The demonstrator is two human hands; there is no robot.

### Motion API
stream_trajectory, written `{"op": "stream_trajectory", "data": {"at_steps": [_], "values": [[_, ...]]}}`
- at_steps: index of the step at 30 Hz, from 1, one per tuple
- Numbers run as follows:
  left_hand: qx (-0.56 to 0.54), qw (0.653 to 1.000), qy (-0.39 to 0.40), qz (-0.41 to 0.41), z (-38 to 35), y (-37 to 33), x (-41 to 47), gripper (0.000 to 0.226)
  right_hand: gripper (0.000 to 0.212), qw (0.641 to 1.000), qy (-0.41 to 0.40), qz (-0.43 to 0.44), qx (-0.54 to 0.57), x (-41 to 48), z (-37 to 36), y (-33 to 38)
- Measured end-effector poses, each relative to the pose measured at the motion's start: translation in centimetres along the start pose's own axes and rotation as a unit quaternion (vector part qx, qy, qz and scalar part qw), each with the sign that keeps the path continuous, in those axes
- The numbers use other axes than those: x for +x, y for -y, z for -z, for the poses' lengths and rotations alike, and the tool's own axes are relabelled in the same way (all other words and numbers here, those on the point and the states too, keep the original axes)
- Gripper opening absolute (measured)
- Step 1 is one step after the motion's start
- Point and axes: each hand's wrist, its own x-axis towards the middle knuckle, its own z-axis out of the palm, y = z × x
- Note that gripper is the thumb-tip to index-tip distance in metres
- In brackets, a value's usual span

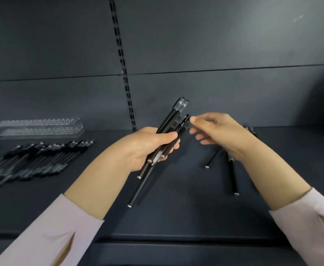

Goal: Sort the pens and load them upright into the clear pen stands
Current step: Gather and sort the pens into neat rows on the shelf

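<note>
Left hand (147,148), right of clear pen stand (38,127), grasping pen bundle (169,121); right hand (220,131) touching one cap (187,118), pinch unclear: level ends before loading.

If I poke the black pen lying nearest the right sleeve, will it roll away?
Probably: the pen looks round and smooth, and the shelf is flat, so a sideways poke would likely roll it. It looks thin and stiff, so likely light and unbending.

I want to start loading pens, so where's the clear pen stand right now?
In the head view, the clear pen stand sits far left on the shelf, by the back panel, just behind the spread of loose pens.
</note>
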Motion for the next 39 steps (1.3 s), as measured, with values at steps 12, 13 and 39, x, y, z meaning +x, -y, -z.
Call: {"op": "stream_trajectory", "data": {"at_steps": [12,13,39], "values": [[-0.041,0.997,-0.067,-0.018,18.9,6.3,-13.4,0.02,0.033,0.956,0.061,-0.053,0.283,-4.1,-23.9,6.7],[-0.046,0.995,-0.084,-0.019,20.8,6.7,-14.4,0.02,0.031,0.951,0.05,-0.05,0.301,-4.4,-26.0,7.4],[-0.386,0.878,-0.28,-0.04,56.6,15.1,-20.7,0.018,0.028,0.946,-0.087,-0.04,0.311,6.6,-59.6,16.9]]}}
